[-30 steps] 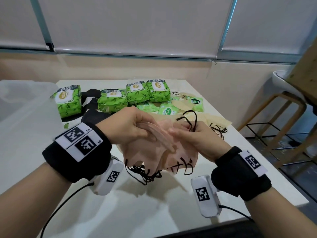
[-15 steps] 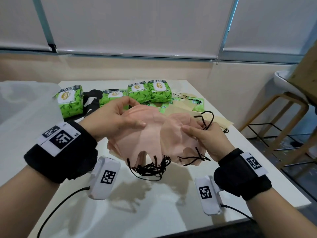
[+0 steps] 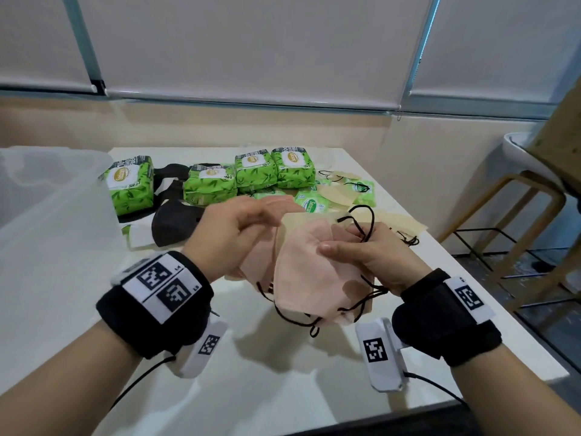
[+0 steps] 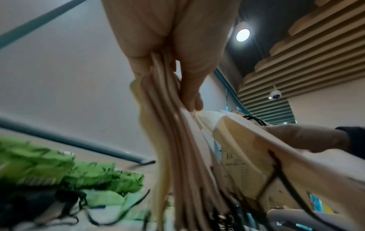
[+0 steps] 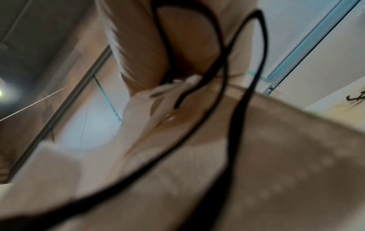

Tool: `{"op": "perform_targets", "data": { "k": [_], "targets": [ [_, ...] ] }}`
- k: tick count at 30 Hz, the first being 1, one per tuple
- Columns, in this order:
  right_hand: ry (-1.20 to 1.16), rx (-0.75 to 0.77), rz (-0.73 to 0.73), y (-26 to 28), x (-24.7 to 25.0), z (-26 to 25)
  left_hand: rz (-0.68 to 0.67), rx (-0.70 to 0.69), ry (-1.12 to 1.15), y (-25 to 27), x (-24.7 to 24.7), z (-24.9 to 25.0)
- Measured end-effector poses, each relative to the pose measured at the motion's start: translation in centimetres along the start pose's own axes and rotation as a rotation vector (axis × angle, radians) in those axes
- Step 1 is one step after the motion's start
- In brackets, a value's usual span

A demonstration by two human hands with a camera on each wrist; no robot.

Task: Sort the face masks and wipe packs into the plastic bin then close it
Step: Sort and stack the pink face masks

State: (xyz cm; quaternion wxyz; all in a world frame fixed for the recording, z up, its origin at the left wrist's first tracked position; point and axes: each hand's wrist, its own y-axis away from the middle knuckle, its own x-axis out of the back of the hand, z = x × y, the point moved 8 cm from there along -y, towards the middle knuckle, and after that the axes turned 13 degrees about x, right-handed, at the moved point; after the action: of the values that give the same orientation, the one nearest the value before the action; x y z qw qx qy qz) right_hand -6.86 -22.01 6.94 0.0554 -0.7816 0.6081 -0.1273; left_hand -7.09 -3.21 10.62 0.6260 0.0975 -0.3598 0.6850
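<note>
Both hands hold a bunch of pink face masks with black ear loops above the white table. My left hand grips the left side of the stack; the left wrist view shows the pink masks pinched between thumb and fingers. My right hand pinches the front mask and its black loop. Several green wipe packs stand in a row at the back of the table. Black masks and beige masks lie near them. The clear plastic bin sits at the left.
Small flat green wipe packs lie behind the hands. Wooden stools stand on the floor to the right of the table. A wall with blinds runs behind the table. The table's right edge lies close to my right wrist.
The hands spread the pink masks apart half a second ago, then brought them back together; now the right hand holds the front mask folded against the stack, slightly lower.
</note>
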Motion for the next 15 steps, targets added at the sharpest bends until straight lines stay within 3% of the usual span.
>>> {"op": "perform_targets", "data": {
  "k": [8,15],
  "targets": [
    [-0.086,-0.033,0.105,-0.2,0.0,0.1,-0.058,0.162,0.195,0.5,-1.2,-0.4],
    [-0.109,-0.058,0.226,-0.6,-0.2,1.6,-0.024,0.285,0.308,0.8,-1.9,-1.5]
  ]
}}
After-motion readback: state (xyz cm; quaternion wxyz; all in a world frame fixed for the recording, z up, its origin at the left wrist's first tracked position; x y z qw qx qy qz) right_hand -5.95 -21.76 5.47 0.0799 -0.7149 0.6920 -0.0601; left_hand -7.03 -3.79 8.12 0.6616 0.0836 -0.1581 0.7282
